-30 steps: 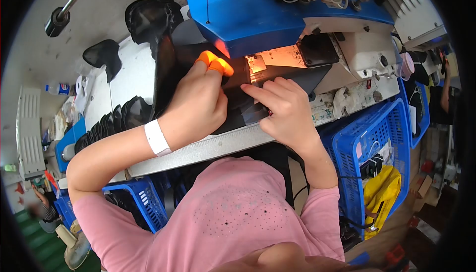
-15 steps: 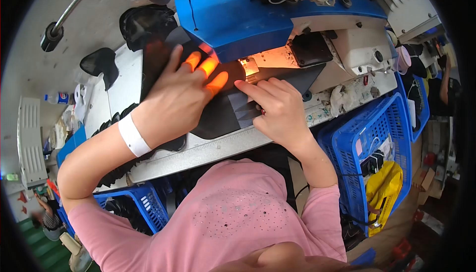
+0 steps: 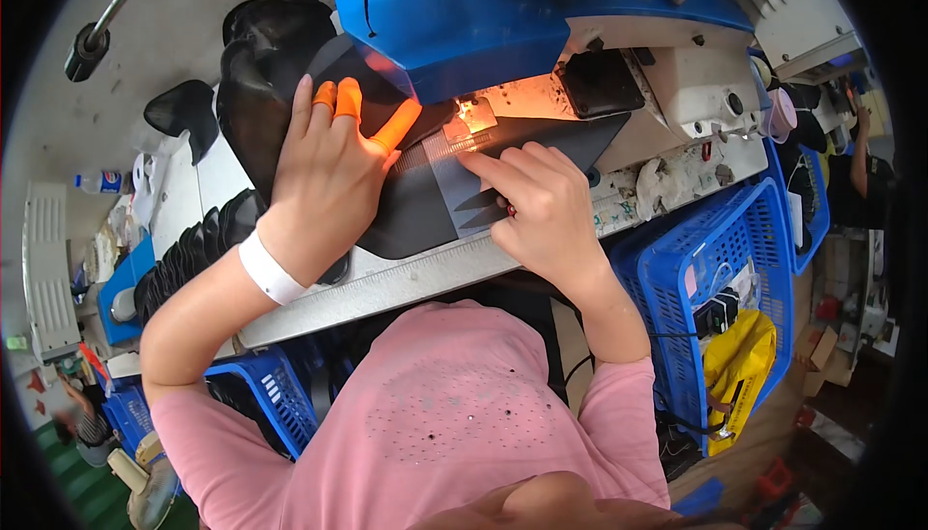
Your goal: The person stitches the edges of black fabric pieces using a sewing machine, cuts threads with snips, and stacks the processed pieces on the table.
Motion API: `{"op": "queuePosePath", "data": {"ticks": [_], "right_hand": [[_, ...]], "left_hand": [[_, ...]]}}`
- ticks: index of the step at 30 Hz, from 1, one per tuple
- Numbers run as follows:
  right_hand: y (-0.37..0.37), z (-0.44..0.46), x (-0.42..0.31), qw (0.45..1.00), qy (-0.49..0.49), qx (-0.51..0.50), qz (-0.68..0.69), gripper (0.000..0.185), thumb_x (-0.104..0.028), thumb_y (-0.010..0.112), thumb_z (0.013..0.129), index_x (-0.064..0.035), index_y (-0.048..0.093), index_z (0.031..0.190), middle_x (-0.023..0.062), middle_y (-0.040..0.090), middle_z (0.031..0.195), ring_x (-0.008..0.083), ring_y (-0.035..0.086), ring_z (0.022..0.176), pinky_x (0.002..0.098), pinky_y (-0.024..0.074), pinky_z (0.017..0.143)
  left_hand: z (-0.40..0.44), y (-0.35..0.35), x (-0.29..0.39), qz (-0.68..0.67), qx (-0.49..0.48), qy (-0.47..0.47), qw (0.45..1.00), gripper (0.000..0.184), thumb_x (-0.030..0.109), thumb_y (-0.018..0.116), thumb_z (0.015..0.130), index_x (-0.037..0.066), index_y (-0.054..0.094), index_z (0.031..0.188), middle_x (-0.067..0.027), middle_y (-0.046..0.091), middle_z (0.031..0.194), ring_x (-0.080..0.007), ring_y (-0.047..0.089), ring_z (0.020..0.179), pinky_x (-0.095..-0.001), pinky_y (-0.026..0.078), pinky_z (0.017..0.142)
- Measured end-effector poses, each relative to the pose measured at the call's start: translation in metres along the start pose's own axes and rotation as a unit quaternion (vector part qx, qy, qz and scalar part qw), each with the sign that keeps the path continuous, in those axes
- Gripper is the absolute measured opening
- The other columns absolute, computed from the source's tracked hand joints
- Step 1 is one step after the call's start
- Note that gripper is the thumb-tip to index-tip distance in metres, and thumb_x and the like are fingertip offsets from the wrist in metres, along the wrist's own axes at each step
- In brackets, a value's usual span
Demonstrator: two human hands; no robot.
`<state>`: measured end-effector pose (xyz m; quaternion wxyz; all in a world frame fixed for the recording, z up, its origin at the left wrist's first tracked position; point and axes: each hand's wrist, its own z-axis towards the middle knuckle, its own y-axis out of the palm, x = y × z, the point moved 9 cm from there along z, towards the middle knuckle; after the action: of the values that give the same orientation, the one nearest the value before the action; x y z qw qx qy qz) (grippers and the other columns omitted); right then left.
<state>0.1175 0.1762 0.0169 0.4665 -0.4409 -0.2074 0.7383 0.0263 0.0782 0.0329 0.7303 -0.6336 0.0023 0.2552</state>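
Observation:
Under the lit head of a blue and white sewing machine [image 3: 454, 37] lies a dark flat piece [image 3: 411, 216] with a lighter grey strip [image 3: 449, 182] across it. My left hand [image 3: 333, 162] rests on black material left of the machine's needle area, its fingers spread, several wearing orange finger covers. My right hand [image 3: 541, 196] is on the dark piece just right of the strip, index finger stretched out beside the metal presser part [image 3: 474, 116], the other fingers curled. What lies beneath its curled fingers is hidden.
Black curved pieces [image 3: 198, 250] stand in a row at the left of the table. Another black piece [image 3: 184, 114] lies at the back left. A blue basket [image 3: 667, 288] with a yellow bag [image 3: 739, 366] is at the right. Other people are visible at both far sides.
My left hand has moved left and its fingers have spread apart. More of the dark piece and its grey strip shows between my hands. My right hand has stayed nearly in place.

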Motion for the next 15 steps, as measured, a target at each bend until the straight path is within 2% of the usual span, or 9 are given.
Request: {"op": "queuePosePath", "data": {"ticks": [2,5,6,10,13,15], "right_hand": [[0.0,0.0,0.0,1.0,0.001,-0.001,0.0,0.04,0.0,0.061,0.056,-0.0051,0.067,0.095,0.0054,0.055,0.072,0.0255,0.054,0.07,0.0379,0.0441,0.064],[0.001,0.0,0.001,1.0,0.003,-0.007,0.0,0.039,0.0,0.061,0.056,-0.005,0.068,0.095,0.0052,0.055,0.072,0.0255,0.054,0.07,0.0377,0.0441,0.064],[0.001,0.0,0.001,1.0,0.005,-0.008,-0.001,0.039,0.0,0.061,0.056,-0.0051,0.068,0.094,0.0051,0.055,0.072,0.0255,0.054,0.07,0.0377,0.0442,0.064],[0.0,0.001,0.001,1.0,0.007,-0.008,-0.001,0.04,0.0,0.062,0.056,-0.0056,0.068,0.095,0.005,0.055,0.072,0.0254,0.054,0.07,0.0377,0.0444,0.064],[0.002,0.001,0.002,1.0,0.012,-0.007,0.009,0.04,0.0,0.062,0.055,-0.006,0.068,0.094,0.0049,0.056,0.072,0.0253,0.055,0.07,0.0378,0.0445,0.064],[0.004,0.001,0.003,1.0,0.018,-0.021,0.013,0.04,-0.001,0.063,0.057,-0.0053,0.068,0.096,0.0059,0.057,0.074,0.0265,0.056,0.073,0.038,0.0455,0.066]], "left_hand": [[0.0,0.001,0.005,0.02,-0.004,-0.038,0.999,0.044,0.021,0.061,0.09,0.02,0.058,0.133,-0.0262,0.057,0.114,-0.0386,0.054,0.109,-0.0534,0.033,0.108],[-0.004,0.016,0.01,0.061,-0.09,-0.089,0.99,0.041,0.023,0.061,0.09,0.02,0.062,0.13,-0.0264,0.059,0.113,-0.0388,0.055,0.104,-0.0502,0.036,0.103],[-0.001,-0.004,0.014,0.01,0.034,-0.111,0.993,0.023,0.02,0.063,0.084,0.008,0.075,0.1,-0.0214,0.062,0.086,-0.0383,0.057,0.087,-0.0499,0.037,0.098],[0.001,-0.006,0.019,0.016,0.067,-0.152,0.986,0.025,0.021,0.064,0.082,0.01,0.074,0.102,-0.0182,0.06,0.077,-0.034,0.052,0.079,-0.0436,0.037,0.084],[0.003,-0.009,0.02,0.005,0.091,-0.17,0.981,0.026,0.021,0.065,0.081,0.011,0.074,0.103,-0.0172,0.058,0.073,-0.0338,0.052,0.081,-0.0427,0.037,0.084],[0.003,-0.003,0.018,-0.011,0.07,-0.179,0.981,0.021,0.022,0.067,0.081,0.008,0.074,0.095,-0.0174,0.058,0.074,-0.0349,0.052,0.084,-0.0444,0.036,0.085]]}}
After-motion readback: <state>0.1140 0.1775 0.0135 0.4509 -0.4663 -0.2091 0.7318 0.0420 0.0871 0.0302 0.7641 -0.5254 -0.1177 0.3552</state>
